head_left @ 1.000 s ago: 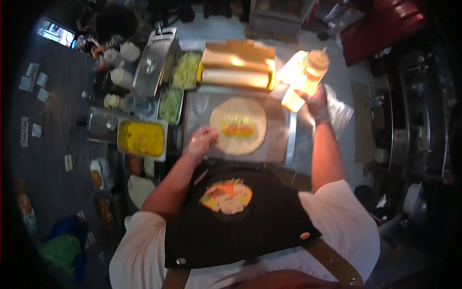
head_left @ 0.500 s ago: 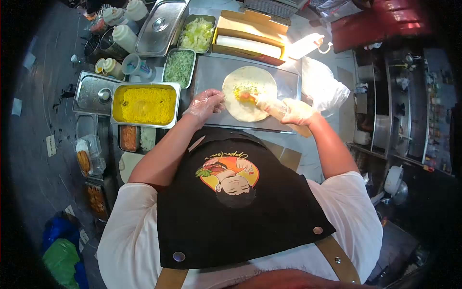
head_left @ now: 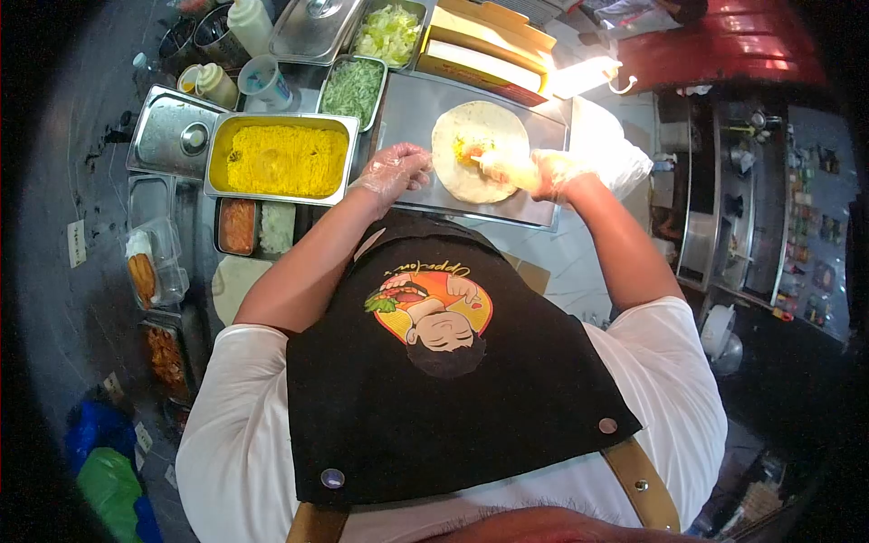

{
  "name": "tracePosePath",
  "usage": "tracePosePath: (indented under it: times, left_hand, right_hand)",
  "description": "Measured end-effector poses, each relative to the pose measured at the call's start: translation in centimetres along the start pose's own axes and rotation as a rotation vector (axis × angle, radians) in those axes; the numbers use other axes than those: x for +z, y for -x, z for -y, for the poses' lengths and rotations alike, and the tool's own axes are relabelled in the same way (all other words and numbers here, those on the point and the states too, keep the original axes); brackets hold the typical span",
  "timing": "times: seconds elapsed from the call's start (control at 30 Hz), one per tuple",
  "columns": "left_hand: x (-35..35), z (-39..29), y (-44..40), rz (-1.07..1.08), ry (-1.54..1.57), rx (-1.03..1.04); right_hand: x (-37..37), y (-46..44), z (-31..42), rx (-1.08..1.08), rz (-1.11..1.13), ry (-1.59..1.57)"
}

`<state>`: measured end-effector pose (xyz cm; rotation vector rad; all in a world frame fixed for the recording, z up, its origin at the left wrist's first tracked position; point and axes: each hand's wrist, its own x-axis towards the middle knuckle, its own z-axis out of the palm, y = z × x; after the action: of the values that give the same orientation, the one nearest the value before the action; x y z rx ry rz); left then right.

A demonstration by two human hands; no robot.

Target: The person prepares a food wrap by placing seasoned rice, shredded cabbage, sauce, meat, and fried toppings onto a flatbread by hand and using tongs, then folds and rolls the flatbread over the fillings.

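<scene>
A round flatbread lies on a metal tray, with yellow and pale filling in its middle. My right hand, in a clear plastic glove, grips a pale squeeze bottle. The bottle is tilted, its nozzle over the filling. At the flatbread's left edge is my left hand, gloved as well. Its fingers are curled in and nothing shows between them. Whether they touch the bread I cannot tell.
Left of the tray stand a pan of yellow rice, a metal lid and shredded greens. Chopped lettuce and an open box with a white roll sit behind. A white plastic bag lies to the right.
The camera view has shifted a little. My right hand still holds the squeeze bottle, its nozzle now more toward the middle of the filling. My left hand stays curled beside the flatbread.
</scene>
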<state>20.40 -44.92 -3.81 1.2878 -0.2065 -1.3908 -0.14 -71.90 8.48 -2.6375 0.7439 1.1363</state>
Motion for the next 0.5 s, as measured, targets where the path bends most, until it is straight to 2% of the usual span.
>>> tracePosePath:
  times: [0.5]
  left_hand:
    - [-0.5,0.4,0.7,0.012,0.059,0.011]
  right_hand:
    - [-1.2,-2.2,1.8,0.049,0.017,0.227]
